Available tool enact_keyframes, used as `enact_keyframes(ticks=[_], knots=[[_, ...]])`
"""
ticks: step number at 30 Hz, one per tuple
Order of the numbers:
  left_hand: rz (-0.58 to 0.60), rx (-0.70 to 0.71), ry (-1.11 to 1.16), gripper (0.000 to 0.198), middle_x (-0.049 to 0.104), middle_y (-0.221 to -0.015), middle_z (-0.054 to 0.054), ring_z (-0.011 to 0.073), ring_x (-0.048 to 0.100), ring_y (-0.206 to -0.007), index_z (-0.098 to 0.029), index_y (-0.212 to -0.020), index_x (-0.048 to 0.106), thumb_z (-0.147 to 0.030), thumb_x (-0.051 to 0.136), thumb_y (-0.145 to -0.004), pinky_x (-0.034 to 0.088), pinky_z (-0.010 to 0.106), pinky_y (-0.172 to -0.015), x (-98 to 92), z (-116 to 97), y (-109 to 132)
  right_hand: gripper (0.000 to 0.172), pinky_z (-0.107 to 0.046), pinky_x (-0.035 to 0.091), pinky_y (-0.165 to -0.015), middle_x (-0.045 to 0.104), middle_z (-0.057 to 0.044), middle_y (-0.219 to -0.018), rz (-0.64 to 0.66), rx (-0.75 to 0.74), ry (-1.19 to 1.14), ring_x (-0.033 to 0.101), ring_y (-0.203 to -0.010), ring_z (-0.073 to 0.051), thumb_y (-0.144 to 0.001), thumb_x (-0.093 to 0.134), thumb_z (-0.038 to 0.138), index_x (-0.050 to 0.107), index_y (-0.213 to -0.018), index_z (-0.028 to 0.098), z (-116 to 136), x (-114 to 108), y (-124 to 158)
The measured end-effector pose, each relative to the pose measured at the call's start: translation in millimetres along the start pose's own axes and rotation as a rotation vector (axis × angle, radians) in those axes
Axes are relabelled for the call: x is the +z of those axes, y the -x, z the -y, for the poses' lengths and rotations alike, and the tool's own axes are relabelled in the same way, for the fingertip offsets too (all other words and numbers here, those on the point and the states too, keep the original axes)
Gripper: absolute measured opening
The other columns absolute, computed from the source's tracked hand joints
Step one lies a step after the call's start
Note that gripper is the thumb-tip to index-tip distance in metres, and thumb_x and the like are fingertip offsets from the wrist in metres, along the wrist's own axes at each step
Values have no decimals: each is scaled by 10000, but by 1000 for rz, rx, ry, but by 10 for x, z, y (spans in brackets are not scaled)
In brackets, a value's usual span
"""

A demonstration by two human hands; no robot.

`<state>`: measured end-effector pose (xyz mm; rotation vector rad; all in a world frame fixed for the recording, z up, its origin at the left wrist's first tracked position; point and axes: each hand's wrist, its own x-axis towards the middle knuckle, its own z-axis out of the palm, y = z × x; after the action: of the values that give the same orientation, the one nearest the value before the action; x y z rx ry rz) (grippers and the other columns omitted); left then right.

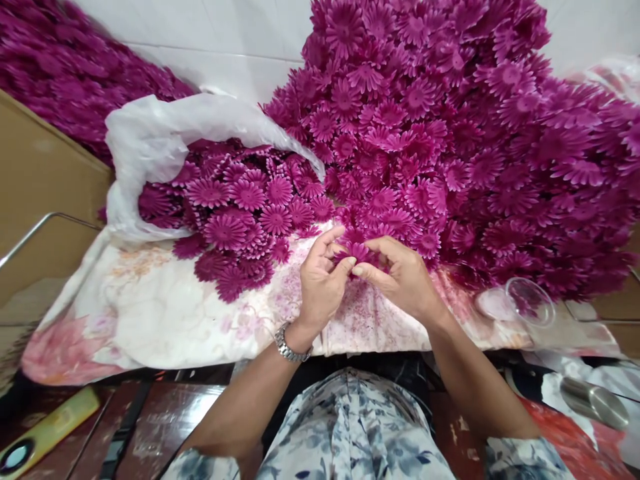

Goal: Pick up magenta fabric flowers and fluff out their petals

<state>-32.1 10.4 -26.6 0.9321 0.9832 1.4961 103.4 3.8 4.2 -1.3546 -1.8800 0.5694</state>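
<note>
Between my two hands is a magenta artificial flower, held just above the cloth-covered table. My left hand, with a metal watch at the wrist, pinches its left side between thumb and fingers. From the right, my right hand pinches the flower's other edge, thumb tip close to the left thumb. The fingers partly hide the flower's underside. Loose magenta petal layers spill from a white plastic bag to the left. A tall heap of magenta flowers rises behind and right of my hands.
A clear round plastic container lies on the table's right side. Cardboard stands at the left, with more magenta flowers behind it. Below are a yellow-green object at left and a metal cup at right.
</note>
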Motion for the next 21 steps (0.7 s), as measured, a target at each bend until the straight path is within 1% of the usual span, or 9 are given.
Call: enact_keyframes(ticks=[2, 4, 5, 8, 11, 13, 16, 19, 21], knots=[[20, 1, -33, 445, 598, -795, -13, 75, 525, -620, -238, -1087, 639, -137, 704, -659, 436, 176, -557, -14, 3, 20, 204, -242, 438, -592, 595, 17, -725, 34, 86, -146, 542, -636, -107, -785, 638, 368, 588, -851, 181, -23, 70, 15], [60, -7, -5, 399, 615, -804, -1, 82, 543, -642, -231, -1078, 642, -163, 692, -688, 450, 183, -588, -22, -5, 27, 159, -224, 415, -562, 565, 38, -675, -3, 121, -223, 513, -592, -88, -786, 629, 325, 559, -786, 183, -47, 97, 15], [82, -15, 24, 368, 625, -794, 4, 89, 556, -660, -223, -1063, 647, -173, 685, -700, 458, 190, -611, -23, -12, 24, 138, -219, 407, -559, 551, 45, -660, -33, 111, -219, 501, -584, -83, -785, 626, 295, 549, -760, 184, -53, 95, 15], [136, -94, 126, 280, 652, -769, 13, 97, 580, -682, -195, -962, 676, -177, 696, -683, 468, 197, -641, -19, -40, 4, 99, -215, 394, -565, 529, 48, -640, -101, 22, -108, 474, -575, -78, -785, 608, 214, 540, -720, 183, -38, 61, 22], [178, -226, 183, 182, 656, -718, 0, 85, 567, -615, -174, -814, 695, -164, 722, -634, 463, 197, -597, -12, -50, -17, 81, -217, 389, -555, 533, 37, -635, -125, -81, 13, 475, -568, -84, -801, 583, 184, 552, -726, 182, -11, 34, 43], [187, -270, 180, 122, 643, -656, -12, 81, 546, -569, -167, -721, 693, -160, 736, -607, 454, 201, -569, -12, -39, -21, 80, -221, 390, -545, 545, 27, -639, -137, -135, 82, 489, -568, -91, -816, 563, 178, 559, -736, 182, -5, 31, 58], [169, -217, 109, 79, 632, -622, -18, 77, 530, -568, -163, -656, 691, -171, 749, -603, 433, 193, -569, -18, -7, -12, 85, -228, 410, -558, 570, 10, -653, -158, -207, 149, 523, -586, -104, -836, 533, 169, 567, -759, 179, -18, 40, 70], [174, -135, 17, 74, 635, -627, -18, 75, 527, -570, -168, -677, 699, -210, 746, -639, 424, 192, -571, -28, 18, 4, 99, -235, 428, -565, 594, -6, -668, -185, -253, 192, 547, -595, -113, -847, 507, 152, 573, -778, 177, -37, 54, 75], [188, -129, 2, 87, 630, -607, -15, 83, 533, -555, -166, -674, 693, -239, 737, -657, 431, 203, -562, -29, 23, 9, 113, -241, 439, -564, 611, -16, -685, -195, -258, 215, 561, -608, -122, -853, 486, 144, 581, -803, 180, -46, 62, 82]])
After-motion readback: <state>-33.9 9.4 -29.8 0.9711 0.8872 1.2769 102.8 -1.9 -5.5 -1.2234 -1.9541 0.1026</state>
